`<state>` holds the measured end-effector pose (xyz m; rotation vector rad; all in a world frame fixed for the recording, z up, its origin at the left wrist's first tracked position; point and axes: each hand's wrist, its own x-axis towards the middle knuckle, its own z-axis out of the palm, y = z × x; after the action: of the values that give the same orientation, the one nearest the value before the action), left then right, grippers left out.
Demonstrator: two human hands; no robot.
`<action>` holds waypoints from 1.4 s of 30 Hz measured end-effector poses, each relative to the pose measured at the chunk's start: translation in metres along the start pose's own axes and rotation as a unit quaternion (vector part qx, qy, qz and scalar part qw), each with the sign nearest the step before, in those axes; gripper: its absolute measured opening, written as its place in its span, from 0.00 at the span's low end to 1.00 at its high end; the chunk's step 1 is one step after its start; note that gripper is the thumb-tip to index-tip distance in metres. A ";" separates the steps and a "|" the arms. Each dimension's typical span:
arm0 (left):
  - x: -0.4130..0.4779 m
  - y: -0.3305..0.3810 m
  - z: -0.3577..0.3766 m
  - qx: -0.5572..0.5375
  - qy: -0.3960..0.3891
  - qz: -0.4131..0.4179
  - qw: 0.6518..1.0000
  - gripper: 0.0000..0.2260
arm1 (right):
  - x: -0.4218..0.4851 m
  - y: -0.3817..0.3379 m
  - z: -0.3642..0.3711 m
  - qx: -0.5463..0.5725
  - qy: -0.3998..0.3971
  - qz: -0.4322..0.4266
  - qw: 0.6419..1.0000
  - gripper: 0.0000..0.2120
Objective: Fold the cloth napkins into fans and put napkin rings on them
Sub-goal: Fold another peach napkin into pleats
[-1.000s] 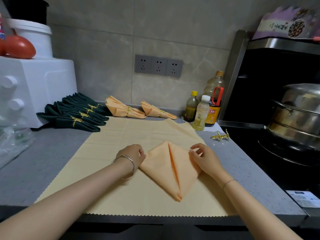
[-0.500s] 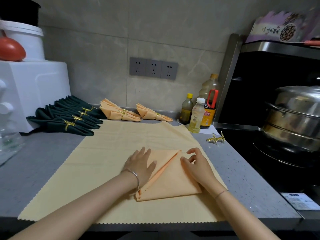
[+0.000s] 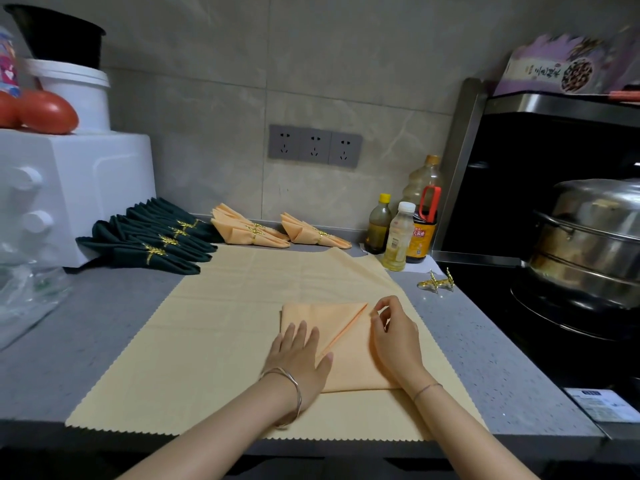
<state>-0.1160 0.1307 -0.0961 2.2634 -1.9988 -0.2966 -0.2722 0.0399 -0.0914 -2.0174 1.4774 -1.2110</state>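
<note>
Your left hand (image 3: 298,361) lies flat with straight fingers, pressing down on the left half of the orange napkin (image 3: 313,315). Your right hand (image 3: 394,339) rests on the napkin's right half. Its fingers (image 3: 380,304) are curled near the top corner, and you cannot tell if they pinch the cloth. The napkin is folded, with a slanted crease running between your hands. It lies on a pale yellow mat (image 3: 221,327) on the grey counter (image 3: 104,323).

At 2 o'clock from the napkin, gold napkin rings (image 3: 437,282) sit on the counter, just off the mat. At 12 o'clock, finished orange fans (image 3: 249,233) lie by the wall with rings on. At 10 o'clock lie dark green fans (image 3: 156,239), also ringed. Past the gold rings stand three bottles (image 3: 396,237).
</note>
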 end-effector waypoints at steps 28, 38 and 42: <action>-0.014 -0.013 0.001 -0.030 0.029 0.092 0.995 0.21 | 0.035 0.022 -0.003 -0.261 -0.344 -0.090 0.897 0.25; -0.015 -0.012 0.000 -0.042 0.022 0.089 0.995 0.21 | -0.001 -0.018 -0.059 -0.196 -0.328 -0.306 0.872 0.28; -0.016 -0.012 -0.001 -0.045 0.020 0.087 0.995 0.21 | -0.013 -0.015 -0.073 -0.306 -0.344 -0.370 0.807 0.28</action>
<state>-0.1058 0.1481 -0.0964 2.0094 -2.1004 -0.3168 -0.3232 0.0710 -0.0448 -3.1595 0.7388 -0.0219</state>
